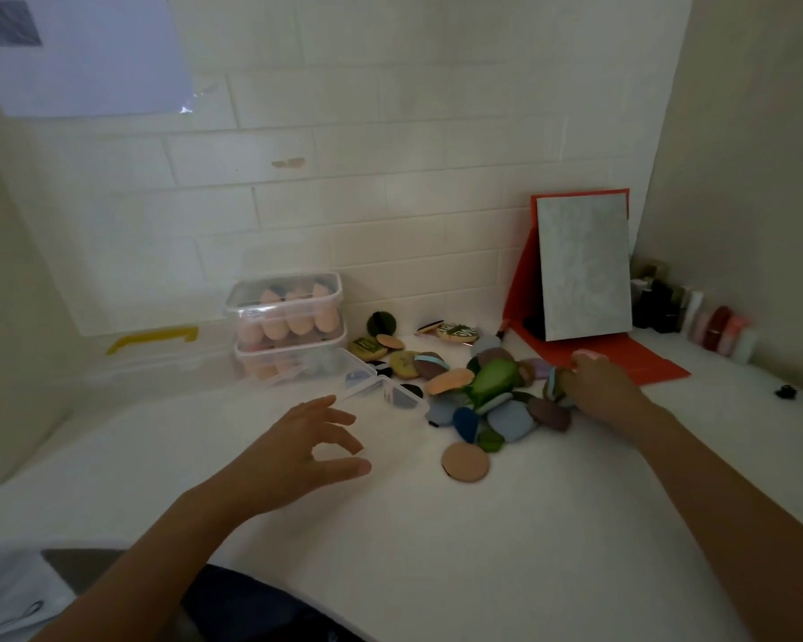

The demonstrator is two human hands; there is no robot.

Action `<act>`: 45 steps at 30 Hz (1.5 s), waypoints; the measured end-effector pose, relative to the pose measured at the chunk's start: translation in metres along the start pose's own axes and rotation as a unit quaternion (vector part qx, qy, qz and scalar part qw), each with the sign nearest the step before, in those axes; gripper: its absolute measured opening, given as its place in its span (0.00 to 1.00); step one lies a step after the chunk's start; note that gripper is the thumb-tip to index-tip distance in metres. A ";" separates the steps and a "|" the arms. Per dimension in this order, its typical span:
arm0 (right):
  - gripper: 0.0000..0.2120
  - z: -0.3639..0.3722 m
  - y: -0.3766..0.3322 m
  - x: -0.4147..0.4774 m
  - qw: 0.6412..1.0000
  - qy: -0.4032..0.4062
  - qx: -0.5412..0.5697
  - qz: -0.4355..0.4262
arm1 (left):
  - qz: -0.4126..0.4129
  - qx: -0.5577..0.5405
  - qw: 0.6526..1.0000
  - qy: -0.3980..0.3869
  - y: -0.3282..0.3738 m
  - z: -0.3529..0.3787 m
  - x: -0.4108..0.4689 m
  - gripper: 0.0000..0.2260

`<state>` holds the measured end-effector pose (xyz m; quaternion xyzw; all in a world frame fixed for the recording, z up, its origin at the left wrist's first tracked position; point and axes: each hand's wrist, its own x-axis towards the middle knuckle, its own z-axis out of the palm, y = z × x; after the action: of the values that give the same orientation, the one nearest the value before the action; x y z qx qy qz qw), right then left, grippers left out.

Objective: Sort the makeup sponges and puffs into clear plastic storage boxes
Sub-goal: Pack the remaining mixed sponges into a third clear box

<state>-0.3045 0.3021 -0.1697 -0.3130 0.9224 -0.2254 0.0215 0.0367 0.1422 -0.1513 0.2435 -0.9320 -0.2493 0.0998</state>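
The puffs (492,386) lie in a loose, many-coloured heap on the bench (506,525), right of centre in the frame; one tan puff (465,461) lies flat just below the heap, apart from it; a few more are scattered above it, near the wall (390,201). The right hand (599,386) is at the heap's right edge, fingers curled down among the puffs; whether it grips one I cannot tell. The left hand (297,449) hovers over the bench left of centre, fingers spread and loosely bent, holding nothing; it is near an open box (390,386) just left of the heap. Above that box, two lidded boxes (284,282) stand stacked against the wall; peach sponges (297,322) fill the top one. A mirror (585,271) on an orange stand is at the right; small bottles (696,312) line the far right edge; a tub (149,338) with a yellow handle sits at the left; a paper (80,53) hangs in the upper left.
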 end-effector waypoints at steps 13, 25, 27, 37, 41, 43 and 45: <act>0.14 -0.027 0.020 0.003 0.978 -0.107 -0.053 -0.174 | 0.011 -0.016 1.000 0.003 -0.002 0.001 0.009 0.32; 0.25 -0.022 0.019 -0.013 0.978 -0.109 -0.022 -0.178 | 0.012 -0.002 1.000 -0.003 -0.001 0.001 0.008 0.37; 0.27 -0.020 0.021 -0.017 0.979 -0.088 0.013 -0.183 | 0.013 0.000 1.000 0.000 0.000 0.001 0.008 0.37; 0.26 -0.020 0.019 -0.024 0.982 -0.076 0.029 -0.173 | 0.013 -0.019 1.000 -0.002 0.001 0.001 0.005 0.32; 0.32 -0.020 0.014 -0.024 0.982 -0.082 0.045 -0.166 | 0.018 -0.017 1.000 0.013 0.003 0.003 0.002 0.30; 0.31 -0.020 0.010 -0.024 0.980 -0.090 0.043 -0.169 | 0.027 -0.009 0.999 0.024 0.005 0.004 0.001 0.32; 0.30 -0.022 0.007 -0.024 0.982 -0.093 0.045 -0.161 | 0.032 0.000 0.999 0.027 0.004 0.004 0.000 0.33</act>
<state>-0.2931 0.3298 -0.1549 -0.4756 0.8430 -0.2367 0.0846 0.0336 0.1469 -0.1525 0.2198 -0.9362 -0.2397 0.1331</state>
